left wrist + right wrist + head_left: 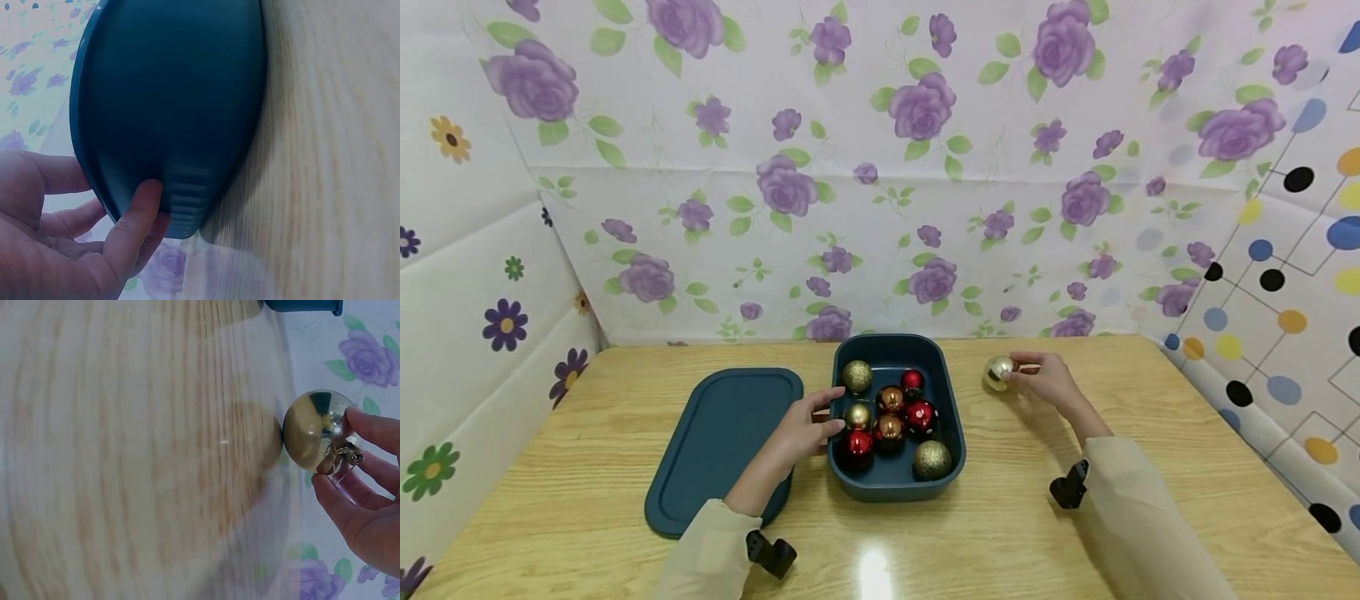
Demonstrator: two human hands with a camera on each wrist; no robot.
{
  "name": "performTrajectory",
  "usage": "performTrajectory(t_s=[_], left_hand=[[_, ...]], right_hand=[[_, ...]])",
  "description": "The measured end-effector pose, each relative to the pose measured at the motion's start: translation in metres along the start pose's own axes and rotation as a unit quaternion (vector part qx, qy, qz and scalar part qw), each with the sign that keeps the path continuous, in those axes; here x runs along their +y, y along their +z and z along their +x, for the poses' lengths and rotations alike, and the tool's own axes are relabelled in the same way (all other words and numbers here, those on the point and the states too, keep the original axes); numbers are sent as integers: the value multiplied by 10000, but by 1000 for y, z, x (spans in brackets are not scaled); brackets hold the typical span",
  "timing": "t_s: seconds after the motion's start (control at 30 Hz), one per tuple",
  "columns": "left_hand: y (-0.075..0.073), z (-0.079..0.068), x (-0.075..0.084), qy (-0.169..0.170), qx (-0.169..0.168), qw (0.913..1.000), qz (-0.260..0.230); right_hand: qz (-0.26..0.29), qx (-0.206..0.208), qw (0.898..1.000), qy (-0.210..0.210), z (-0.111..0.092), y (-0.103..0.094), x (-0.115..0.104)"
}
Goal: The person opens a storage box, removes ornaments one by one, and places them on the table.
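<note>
A shiny gold Christmas ball (997, 373) is pinched between the thumb and fingers of my right hand (1051, 385), right of the box. In the right wrist view, the fingertips lie around its metal cap, and the gold ball (306, 434) is close to the tabletop. My left hand (799, 432) holds the left wall of the dark blue box (898, 492); in the left wrist view, some fingers lie against the box's outer wall (169, 94) and others reach the rim. Inside the box are several gold, red and copper-coloured balls, including a red one with white dots (921, 417).
A flat dark blue lid (718, 450) lies on the wooden table (1000, 533), left of the box and partly under the left forearm. Flower-printed cloth (865, 233) hangs behind the table's back edge, with patterned cloth along both sides.
</note>
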State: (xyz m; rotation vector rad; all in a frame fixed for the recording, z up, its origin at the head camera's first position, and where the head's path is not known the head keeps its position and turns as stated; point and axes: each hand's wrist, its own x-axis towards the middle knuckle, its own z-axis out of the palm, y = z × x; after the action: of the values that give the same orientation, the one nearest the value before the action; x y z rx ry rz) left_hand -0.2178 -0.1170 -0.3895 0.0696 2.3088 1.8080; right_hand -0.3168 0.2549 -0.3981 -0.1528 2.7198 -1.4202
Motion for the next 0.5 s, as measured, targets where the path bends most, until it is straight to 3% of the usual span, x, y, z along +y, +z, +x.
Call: performTrajectory(t_s=[0.5], left_hand=[[0, -1, 0, 7, 20, 10000, -12]], right_hand=[[20, 33, 10000, -80, -3, -4, -5]])
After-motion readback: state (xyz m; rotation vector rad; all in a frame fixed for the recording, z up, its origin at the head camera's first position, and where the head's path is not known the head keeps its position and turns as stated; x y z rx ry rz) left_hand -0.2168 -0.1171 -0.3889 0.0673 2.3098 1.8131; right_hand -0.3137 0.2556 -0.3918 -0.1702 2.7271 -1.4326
